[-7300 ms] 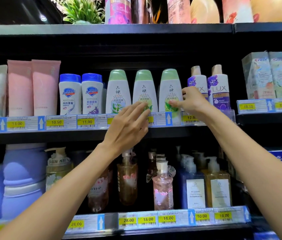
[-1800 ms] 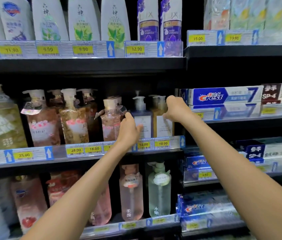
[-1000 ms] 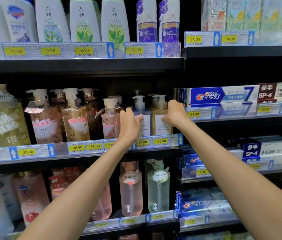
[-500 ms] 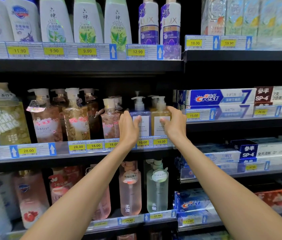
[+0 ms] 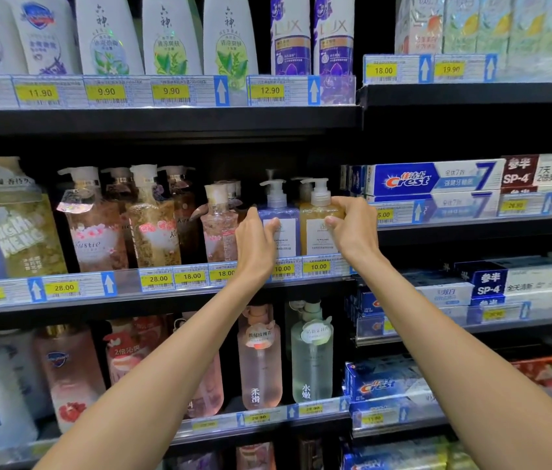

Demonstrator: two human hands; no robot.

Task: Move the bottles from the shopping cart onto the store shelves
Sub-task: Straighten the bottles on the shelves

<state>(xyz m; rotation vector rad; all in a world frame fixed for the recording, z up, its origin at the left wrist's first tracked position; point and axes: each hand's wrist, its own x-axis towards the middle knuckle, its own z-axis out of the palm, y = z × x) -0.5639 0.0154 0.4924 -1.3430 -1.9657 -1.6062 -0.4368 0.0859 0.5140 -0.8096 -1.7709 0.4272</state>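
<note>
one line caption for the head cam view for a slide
Left hand on blue pump bottle, right hand on amber pump bottle, middle shelf.

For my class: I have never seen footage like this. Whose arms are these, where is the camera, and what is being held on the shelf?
The camera sits on a person's head, looking forward and down, so both bare arms are theirs. On the black store shelf, above yellow price tags, stand pump bottles. The left hand grips the lilac-blue pump bottle; the right hand pinches the amber pump bottle beside it. Both bottles stand upright. Blue toothpaste boxes lie to the right.
</note>
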